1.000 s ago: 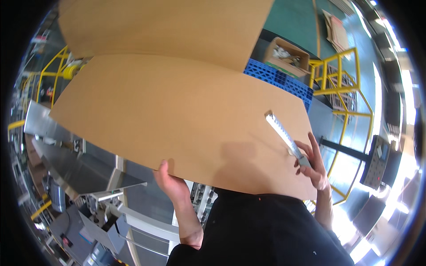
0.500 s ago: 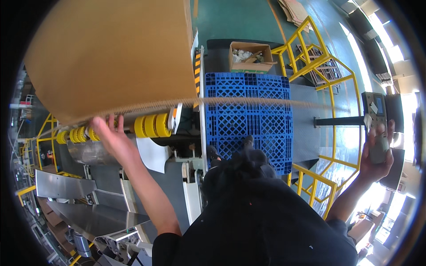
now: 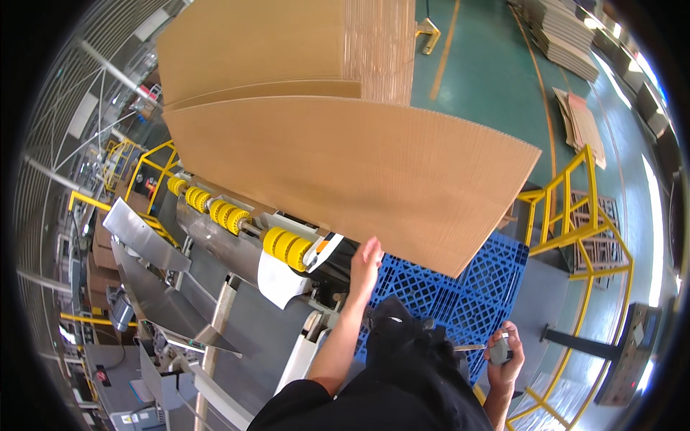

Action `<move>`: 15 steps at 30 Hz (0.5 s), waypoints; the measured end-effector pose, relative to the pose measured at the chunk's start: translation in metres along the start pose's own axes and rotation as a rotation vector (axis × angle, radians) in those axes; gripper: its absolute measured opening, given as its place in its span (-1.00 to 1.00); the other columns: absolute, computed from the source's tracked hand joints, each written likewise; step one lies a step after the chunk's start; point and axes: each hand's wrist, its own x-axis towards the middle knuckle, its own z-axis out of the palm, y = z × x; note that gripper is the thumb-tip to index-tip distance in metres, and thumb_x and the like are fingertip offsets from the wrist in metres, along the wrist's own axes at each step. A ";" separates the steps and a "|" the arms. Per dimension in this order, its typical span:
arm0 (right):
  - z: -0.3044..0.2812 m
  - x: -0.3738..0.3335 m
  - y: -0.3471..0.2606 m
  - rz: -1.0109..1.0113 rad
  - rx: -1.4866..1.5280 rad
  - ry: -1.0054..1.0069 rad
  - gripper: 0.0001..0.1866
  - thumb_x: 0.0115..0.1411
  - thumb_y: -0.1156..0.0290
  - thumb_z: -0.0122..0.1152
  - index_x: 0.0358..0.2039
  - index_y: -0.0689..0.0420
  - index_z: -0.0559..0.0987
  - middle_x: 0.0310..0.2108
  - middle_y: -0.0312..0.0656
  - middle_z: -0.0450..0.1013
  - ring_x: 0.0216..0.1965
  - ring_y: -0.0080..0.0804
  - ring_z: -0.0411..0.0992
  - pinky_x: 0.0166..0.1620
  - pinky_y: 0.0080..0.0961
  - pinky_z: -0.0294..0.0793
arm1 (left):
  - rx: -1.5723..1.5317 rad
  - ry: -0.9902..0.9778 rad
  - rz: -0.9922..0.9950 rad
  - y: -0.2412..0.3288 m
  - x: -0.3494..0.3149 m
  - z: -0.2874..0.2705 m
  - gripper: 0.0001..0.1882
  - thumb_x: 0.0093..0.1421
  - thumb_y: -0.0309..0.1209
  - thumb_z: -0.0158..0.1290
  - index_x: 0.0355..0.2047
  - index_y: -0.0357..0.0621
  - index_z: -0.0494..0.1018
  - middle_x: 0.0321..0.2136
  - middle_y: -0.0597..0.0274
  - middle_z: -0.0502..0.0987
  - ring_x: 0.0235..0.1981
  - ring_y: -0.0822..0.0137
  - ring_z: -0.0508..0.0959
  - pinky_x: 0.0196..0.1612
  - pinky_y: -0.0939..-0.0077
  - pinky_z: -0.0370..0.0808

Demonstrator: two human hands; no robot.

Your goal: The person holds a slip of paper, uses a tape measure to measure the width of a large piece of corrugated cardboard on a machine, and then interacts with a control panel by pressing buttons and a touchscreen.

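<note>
A large cardboard sheet (image 3: 345, 172) was held above the roller shaft (image 3: 237, 223) of the machine, with a stack of cardboard (image 3: 287, 43) behind it. The left hand (image 3: 365, 262) was placed at the sheet's near edge. A plastic pallet (image 3: 449, 298) was seen on the floor below, to the right of the machine. A railing (image 3: 575, 215) was located further right. The right hand (image 3: 503, 355) was kept low, near the pallet's front.
</note>
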 end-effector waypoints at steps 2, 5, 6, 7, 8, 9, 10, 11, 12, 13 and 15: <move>0.005 0.032 -0.020 0.066 -0.013 0.007 -0.60 0.20 0.23 0.14 -0.01 0.14 0.42 -0.38 -0.26 0.41 -0.38 -0.48 0.43 -0.53 -0.53 0.49 | -0.012 -0.013 -0.059 -0.021 -0.005 0.028 -0.49 0.36 -0.19 0.11 0.20 -0.26 0.40 0.00 0.21 0.57 -0.12 0.44 0.58 -0.10 0.54 0.50; 0.002 0.081 -0.048 0.143 -0.086 -0.044 -0.62 0.18 0.27 0.13 -0.02 0.15 0.42 -0.35 -0.24 0.42 -0.35 -0.44 0.44 -0.49 -0.52 0.52 | 0.001 -0.056 -0.090 -0.026 -0.009 0.070 -0.54 0.40 -0.23 0.05 0.19 -0.26 0.40 -0.02 0.24 0.58 -0.16 0.46 0.58 -0.13 0.58 0.50; 0.003 0.097 -0.057 0.173 -0.116 -0.056 -0.61 0.17 0.27 0.13 -0.02 0.15 0.43 -0.34 -0.23 0.42 -0.34 -0.43 0.44 -0.48 -0.52 0.52 | -0.018 -0.055 -0.095 -0.031 -0.007 0.080 -0.55 0.41 -0.24 0.03 0.19 -0.27 0.40 -0.03 0.24 0.58 -0.17 0.46 0.58 -0.14 0.59 0.50; 0.007 0.113 -0.066 0.193 -0.158 -0.064 -0.62 0.17 0.27 0.13 -0.02 0.14 0.43 -0.33 -0.23 0.42 -0.32 -0.42 0.44 -0.46 -0.51 0.54 | -0.037 -0.027 -0.064 -0.034 -0.004 0.092 -0.50 0.38 -0.12 0.08 0.16 -0.23 0.44 -0.15 0.30 0.60 -0.20 0.50 0.56 -0.18 0.61 0.44; 0.010 0.130 -0.074 0.215 -0.194 -0.089 -0.61 0.17 0.27 0.14 -0.02 0.14 0.43 -0.32 -0.23 0.42 -0.32 -0.42 0.44 -0.46 -0.51 0.54 | -0.051 -0.021 -0.068 -0.045 0.000 0.098 -0.50 0.38 -0.11 0.08 0.16 -0.22 0.44 -0.15 0.29 0.60 -0.19 0.48 0.56 -0.18 0.59 0.45; 0.012 0.147 -0.079 0.236 -0.228 -0.109 -0.61 0.17 0.26 0.14 -0.02 0.14 0.43 -0.32 -0.23 0.42 -0.31 -0.42 0.44 -0.45 -0.51 0.55 | -0.040 -0.014 -0.090 -0.044 0.001 0.104 -0.49 0.38 -0.11 0.07 0.16 -0.23 0.43 -0.13 0.26 0.60 -0.19 0.47 0.57 -0.18 0.58 0.45; 0.017 0.163 -0.083 0.260 -0.266 -0.135 -0.60 0.16 0.26 0.15 -0.02 0.14 0.44 -0.31 -0.23 0.42 -0.31 -0.41 0.45 -0.44 -0.50 0.55 | -0.033 -0.001 -0.111 -0.043 0.001 0.108 -0.49 0.37 -0.11 0.07 0.17 -0.23 0.43 -0.12 0.23 0.60 -0.18 0.45 0.58 -0.18 0.58 0.45; 0.023 0.175 -0.083 0.296 -0.258 -0.166 -0.62 0.20 0.24 0.13 0.00 0.08 0.43 -0.29 -0.26 0.44 -0.31 -0.42 0.46 -0.46 -0.52 0.56 | -0.032 0.019 -0.137 -0.047 0.001 0.107 -0.50 0.38 -0.15 0.06 0.17 -0.27 0.42 -0.07 0.13 0.61 -0.15 0.37 0.60 -0.12 0.52 0.49; 0.027 0.183 -0.085 0.324 -0.256 -0.225 -0.58 0.20 0.19 0.19 0.02 0.07 0.43 -0.26 -0.25 0.45 -0.30 -0.41 0.48 -0.44 -0.51 0.58 | -0.053 0.004 -0.100 -0.060 0.003 0.113 -0.51 0.39 -0.16 0.05 0.17 -0.28 0.42 -0.05 0.10 0.60 -0.13 0.34 0.60 -0.09 0.49 0.50; 0.030 0.190 -0.091 0.345 -0.287 -0.296 -0.55 0.19 0.17 0.22 0.03 0.08 0.43 -0.25 -0.24 0.45 -0.29 -0.40 0.48 -0.43 -0.50 0.59 | -0.080 0.029 -0.066 -0.076 0.001 0.116 -0.51 0.39 -0.18 0.05 0.17 -0.28 0.41 -0.03 0.08 0.60 -0.11 0.31 0.61 -0.06 0.46 0.51; 0.030 0.211 -0.098 0.444 -0.340 -0.467 -0.49 0.17 0.15 0.30 0.07 0.09 0.42 -0.21 -0.21 0.45 -0.24 -0.37 0.48 -0.41 -0.47 0.63 | -0.056 0.121 -0.036 -0.073 -0.014 0.126 -0.55 0.40 -0.24 0.02 0.15 -0.31 0.42 -0.01 -0.01 0.61 -0.05 0.24 0.62 0.03 0.40 0.52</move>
